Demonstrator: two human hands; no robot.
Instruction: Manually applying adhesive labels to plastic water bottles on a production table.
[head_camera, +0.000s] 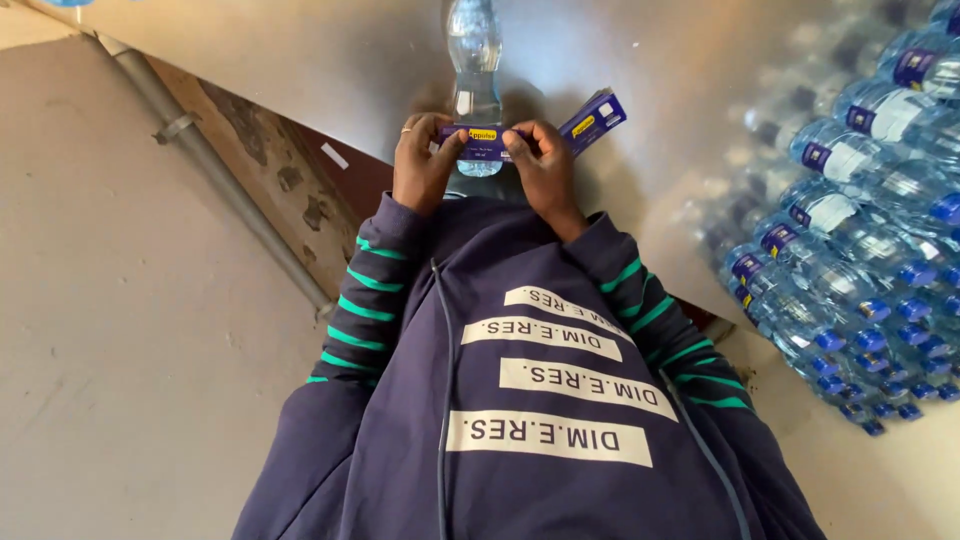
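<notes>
Both hands are pinching a purple label against a clear bottle (476, 90) lying on the grey table (300, 60). The left hand (422, 165) is pressing the label's (484, 143) left end with thumb and fingertips; the right hand (545, 165) is pinching its right end, where a loose strip of labels (594, 120) is sticking out towards the right. The label looks thin, light and floppy, likely to crease or skew, so holding it by both ends seems best. The bottle appears smooth and round, likely to roll, and best steadied around its middle. A pile of labelled bottles (860, 230) with blue caps is lying well apart to the right.
</notes>
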